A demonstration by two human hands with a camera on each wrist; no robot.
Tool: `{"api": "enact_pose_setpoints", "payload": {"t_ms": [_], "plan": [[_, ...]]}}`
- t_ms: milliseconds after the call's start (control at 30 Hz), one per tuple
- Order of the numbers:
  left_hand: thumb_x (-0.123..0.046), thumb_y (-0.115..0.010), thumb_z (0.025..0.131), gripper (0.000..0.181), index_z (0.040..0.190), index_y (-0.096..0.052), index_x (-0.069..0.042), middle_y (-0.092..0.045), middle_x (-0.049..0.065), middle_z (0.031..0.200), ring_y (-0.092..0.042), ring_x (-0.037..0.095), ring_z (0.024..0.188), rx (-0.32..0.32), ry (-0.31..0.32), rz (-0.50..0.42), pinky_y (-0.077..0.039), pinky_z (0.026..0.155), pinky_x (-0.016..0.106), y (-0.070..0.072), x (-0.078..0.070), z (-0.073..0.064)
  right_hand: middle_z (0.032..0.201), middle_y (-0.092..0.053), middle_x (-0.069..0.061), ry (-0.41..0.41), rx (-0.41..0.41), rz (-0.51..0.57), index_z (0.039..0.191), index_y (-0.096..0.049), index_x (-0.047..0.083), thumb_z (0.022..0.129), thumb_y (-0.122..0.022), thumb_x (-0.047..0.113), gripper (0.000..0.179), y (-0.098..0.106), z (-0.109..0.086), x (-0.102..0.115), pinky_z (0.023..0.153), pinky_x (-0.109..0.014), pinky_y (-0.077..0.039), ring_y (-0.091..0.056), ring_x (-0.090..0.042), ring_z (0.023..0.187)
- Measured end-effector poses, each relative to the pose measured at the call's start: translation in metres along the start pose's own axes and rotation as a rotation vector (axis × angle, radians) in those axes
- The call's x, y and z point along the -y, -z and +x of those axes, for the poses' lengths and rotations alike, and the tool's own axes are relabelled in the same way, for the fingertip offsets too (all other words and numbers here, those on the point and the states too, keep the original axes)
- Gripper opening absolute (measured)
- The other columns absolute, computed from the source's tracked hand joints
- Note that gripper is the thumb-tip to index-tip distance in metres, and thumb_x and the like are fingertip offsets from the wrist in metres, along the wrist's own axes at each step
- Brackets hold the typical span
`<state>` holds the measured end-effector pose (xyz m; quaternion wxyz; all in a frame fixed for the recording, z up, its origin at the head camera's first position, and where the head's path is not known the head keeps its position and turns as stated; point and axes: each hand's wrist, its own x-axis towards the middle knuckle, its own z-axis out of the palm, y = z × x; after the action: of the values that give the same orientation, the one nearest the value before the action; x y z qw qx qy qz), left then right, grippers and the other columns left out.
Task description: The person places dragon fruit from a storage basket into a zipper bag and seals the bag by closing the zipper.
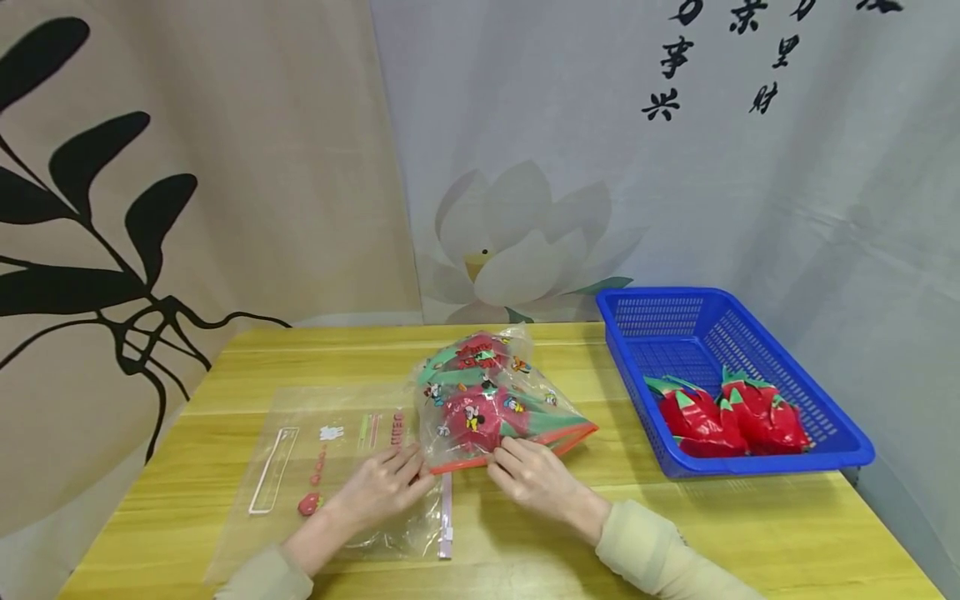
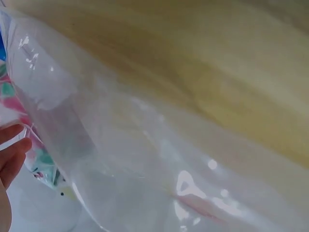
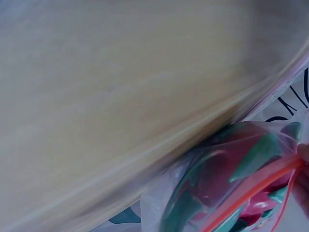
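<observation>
A clear zip bag [image 1: 551, 392] with cartoon prints and a red-orange zip edge lies on the table, its opening toward me. Inside it are red dragon fruits [image 1: 474, 417] with green leaf tips. My left hand [image 1: 386, 483] pinches the left end of the zip edge. Farther right along that same edge, my right hand [image 1: 536, 479] pinches the bag. In the right wrist view, the two orange zip strips [image 3: 263, 188] stand apart over the fruit, and only part of the hand shows. Fingers [image 2: 12, 150] at the bag appear at the side of the left wrist view.
Under my left forearm lies a flat clear bag [image 1: 281, 475] with a strawberry print and a purple slider strip. A blue basket [image 1: 622, 383] holding two more dragon fruits [image 1: 727, 417] stands at the right. Behind the wooden table [image 1: 187, 508] hangs a printed curtain [image 1: 300, 167].
</observation>
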<state>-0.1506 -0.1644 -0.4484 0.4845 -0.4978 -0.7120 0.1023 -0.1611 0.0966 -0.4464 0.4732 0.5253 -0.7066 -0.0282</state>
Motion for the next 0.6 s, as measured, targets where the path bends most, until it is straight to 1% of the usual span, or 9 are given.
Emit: {"api": "enact_pose_setpoints", "payload": {"t_ms": [133, 233, 367, 500, 600], "plan": [[-0.003, -0.026, 0.102, 0.039, 0.081, -0.058, -0.012, -0.074, 0.004, 0.078, -0.073, 0.016, 0.069, 0.013, 0.014, -0.02, -0.058, 0.059, 0.025, 0.001, 0.0, 0.0, 0.076, -0.067, 0.002, -0.019, 0.007, 0.019, 0.079, -0.068, 0.01, 0.095, -0.039, -0.002, 0.036, 0.001, -0.004, -0.004, 0.066, -0.021, -0.055, -0.06, -0.012, 0.071], [-0.003, -0.025, 0.102, 0.042, 0.081, -0.059, -0.011, -0.075, 0.004, 0.078, -0.073, 0.016, 0.07, 0.031, 0.023, -0.033, -0.058, 0.06, 0.025, 0.002, 0.0, 0.0, 0.077, -0.067, 0.001, -0.062, 0.029, 0.052, 0.082, -0.069, 0.009, 0.094, -0.039, -0.002, 0.034, 0.002, -0.008, -0.008, 0.065, -0.02, -0.054, -0.06, -0.012, 0.072], [-0.002, -0.024, 0.102, 0.043, 0.082, -0.061, -0.011, -0.075, 0.004, 0.078, -0.073, 0.015, 0.07, 0.042, 0.022, -0.039, -0.058, 0.06, 0.025, 0.003, 0.002, -0.001, 0.076, -0.065, 0.002, -0.104, 0.064, 0.079, 0.08, -0.068, 0.009, 0.089, -0.044, -0.001, 0.027, 0.005, -0.011, -0.01, 0.061, -0.018, -0.05, -0.057, -0.011, 0.071], [-0.001, -0.024, 0.102, 0.044, 0.082, -0.061, -0.011, -0.075, 0.004, 0.078, -0.073, 0.015, 0.07, 0.041, 0.012, -0.035, -0.058, 0.06, 0.025, 0.005, 0.003, -0.001, 0.076, -0.066, 0.002, -0.11, 0.079, 0.082, 0.079, -0.068, 0.009, 0.082, -0.051, 0.0, 0.02, 0.007, -0.011, -0.01, 0.061, -0.016, -0.05, -0.057, -0.01, 0.071], [-0.001, -0.024, 0.102, 0.044, 0.082, -0.061, -0.011, -0.075, 0.003, 0.078, -0.072, 0.014, 0.069, 0.041, 0.01, -0.032, -0.058, 0.059, 0.024, 0.006, 0.003, -0.001, 0.076, -0.066, 0.002, -0.103, 0.072, 0.088, 0.08, -0.069, 0.008, 0.078, -0.055, -0.001, 0.017, 0.008, -0.01, -0.009, 0.062, -0.016, -0.05, -0.058, -0.01, 0.071]]}}
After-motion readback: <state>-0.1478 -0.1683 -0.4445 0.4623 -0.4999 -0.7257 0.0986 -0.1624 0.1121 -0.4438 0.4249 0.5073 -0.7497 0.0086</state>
